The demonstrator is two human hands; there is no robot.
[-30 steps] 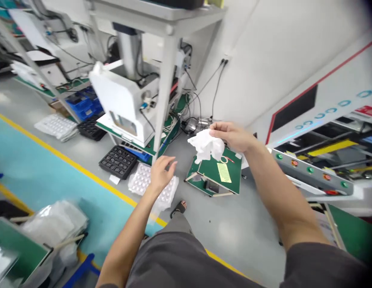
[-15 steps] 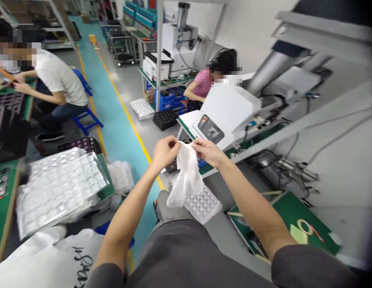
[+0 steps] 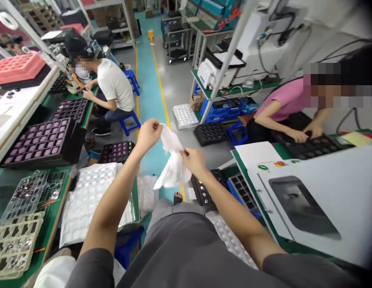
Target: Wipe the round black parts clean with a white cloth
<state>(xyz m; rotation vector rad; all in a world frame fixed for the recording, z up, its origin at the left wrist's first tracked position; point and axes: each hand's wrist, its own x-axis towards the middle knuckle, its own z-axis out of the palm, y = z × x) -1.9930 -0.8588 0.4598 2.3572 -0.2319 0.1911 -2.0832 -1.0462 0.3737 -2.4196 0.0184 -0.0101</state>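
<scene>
A limp white cloth (image 3: 174, 170) hangs in front of my body, partly folded and creased. My left hand (image 3: 149, 135) pinches its upper corner between thumb and fingers. Lower and to the right, my right hand (image 3: 194, 161) is closed on the cloth's right edge, slightly blurred by motion. Between the two hands the fabric is drawn out at a slant, and its loose end droops down to the left. Whether it is a plain cloth or a glove, I cannot tell.
White blister trays (image 3: 86, 200) are stacked at left beside a green bench with a black tray (image 3: 38, 140) of purple pieces. A seated person (image 3: 113, 84) works at left, another person (image 3: 282, 104) at right, behind a white machine (image 3: 308, 200). A blue walkway (image 3: 149, 80) runs ahead.
My view has swung to the left. My hands have moved apart, the right one sliding lower along the cloth, which is now stretched at a slant.
</scene>
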